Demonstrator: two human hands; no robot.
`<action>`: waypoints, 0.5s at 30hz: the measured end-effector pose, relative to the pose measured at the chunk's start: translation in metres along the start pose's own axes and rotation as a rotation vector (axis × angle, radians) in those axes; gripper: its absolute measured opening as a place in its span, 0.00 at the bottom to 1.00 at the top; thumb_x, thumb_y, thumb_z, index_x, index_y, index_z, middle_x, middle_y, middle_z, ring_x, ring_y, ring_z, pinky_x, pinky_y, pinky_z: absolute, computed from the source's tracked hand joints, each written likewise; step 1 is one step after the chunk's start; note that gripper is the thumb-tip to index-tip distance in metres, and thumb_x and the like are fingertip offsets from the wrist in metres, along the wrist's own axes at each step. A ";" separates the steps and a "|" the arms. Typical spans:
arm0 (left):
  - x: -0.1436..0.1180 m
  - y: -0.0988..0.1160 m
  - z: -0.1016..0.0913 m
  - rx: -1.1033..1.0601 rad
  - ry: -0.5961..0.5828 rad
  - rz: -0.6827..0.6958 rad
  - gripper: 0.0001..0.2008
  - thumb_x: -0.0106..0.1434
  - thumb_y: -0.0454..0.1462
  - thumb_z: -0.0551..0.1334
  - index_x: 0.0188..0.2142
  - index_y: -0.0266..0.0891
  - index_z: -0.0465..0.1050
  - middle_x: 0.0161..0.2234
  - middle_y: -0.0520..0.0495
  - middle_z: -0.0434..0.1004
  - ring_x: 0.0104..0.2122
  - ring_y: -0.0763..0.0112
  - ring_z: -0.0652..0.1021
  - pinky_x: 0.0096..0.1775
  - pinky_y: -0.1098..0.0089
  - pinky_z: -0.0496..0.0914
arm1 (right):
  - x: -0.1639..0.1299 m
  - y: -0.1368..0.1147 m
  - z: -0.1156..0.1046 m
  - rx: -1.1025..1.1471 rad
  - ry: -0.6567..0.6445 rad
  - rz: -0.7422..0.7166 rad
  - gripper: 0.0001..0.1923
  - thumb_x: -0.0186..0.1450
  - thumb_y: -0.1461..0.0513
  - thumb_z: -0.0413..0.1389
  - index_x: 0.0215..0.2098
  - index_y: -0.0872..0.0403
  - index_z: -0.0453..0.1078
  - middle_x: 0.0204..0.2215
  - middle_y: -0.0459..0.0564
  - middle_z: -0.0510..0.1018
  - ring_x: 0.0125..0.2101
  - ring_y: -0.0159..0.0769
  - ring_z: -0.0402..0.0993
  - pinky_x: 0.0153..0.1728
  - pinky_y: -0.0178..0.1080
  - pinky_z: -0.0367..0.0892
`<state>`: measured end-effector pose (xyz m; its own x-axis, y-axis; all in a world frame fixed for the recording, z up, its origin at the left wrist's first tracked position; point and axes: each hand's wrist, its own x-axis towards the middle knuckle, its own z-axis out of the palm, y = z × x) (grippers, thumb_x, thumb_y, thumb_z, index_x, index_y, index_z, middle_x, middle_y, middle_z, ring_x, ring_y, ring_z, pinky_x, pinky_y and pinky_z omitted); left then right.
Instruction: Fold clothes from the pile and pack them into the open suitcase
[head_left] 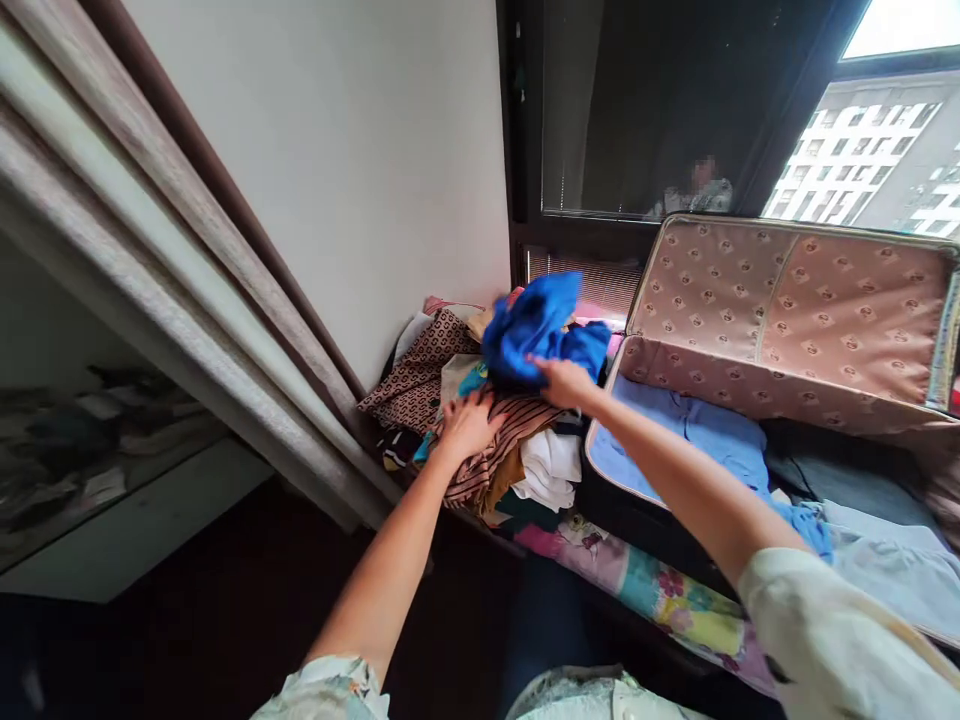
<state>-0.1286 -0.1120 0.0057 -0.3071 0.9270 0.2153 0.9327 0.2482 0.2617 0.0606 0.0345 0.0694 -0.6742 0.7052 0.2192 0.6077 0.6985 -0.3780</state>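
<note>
White wall and a dark window frame back a heap of clothes piled in the corner, with an open suitcase just beside it on the right, its patterned lid upright and pale blue garments inside. Both bare arms stretch forward over the heap: the left hand lies flat, fingers spread wide, on a striped brown garment, while the right hand has its grip closed on a bright blue garment lifted above the pile.
</note>
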 end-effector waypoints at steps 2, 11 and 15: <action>-0.003 -0.005 0.006 0.121 -0.153 -0.015 0.20 0.75 0.47 0.57 0.52 0.37 0.81 0.59 0.30 0.76 0.61 0.40 0.74 0.63 0.44 0.63 | -0.007 -0.017 0.043 -0.205 -0.176 0.006 0.46 0.67 0.62 0.58 0.79 0.39 0.48 0.66 0.62 0.68 0.59 0.60 0.71 0.59 0.60 0.66; -0.031 -0.033 -0.020 -0.080 0.232 0.072 0.19 0.69 0.44 0.60 0.55 0.42 0.79 0.59 0.36 0.75 0.58 0.48 0.77 0.61 0.49 0.69 | -0.069 0.020 0.024 -0.178 -0.293 -0.115 0.48 0.66 0.61 0.60 0.79 0.37 0.45 0.77 0.60 0.47 0.72 0.64 0.50 0.62 0.65 0.60; -0.061 -0.026 -0.014 -0.243 0.409 0.204 0.16 0.70 0.46 0.58 0.49 0.44 0.80 0.54 0.37 0.77 0.56 0.50 0.79 0.60 0.52 0.72 | -0.142 0.080 0.001 -0.154 -0.221 -0.039 0.43 0.65 0.63 0.59 0.77 0.39 0.56 0.76 0.56 0.52 0.71 0.59 0.55 0.64 0.64 0.59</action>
<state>-0.1370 -0.1787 -0.0008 -0.2176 0.7519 0.6223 0.9255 -0.0436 0.3762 0.2045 -0.0104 0.0071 -0.7636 0.6453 0.0225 0.6246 0.7470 -0.2280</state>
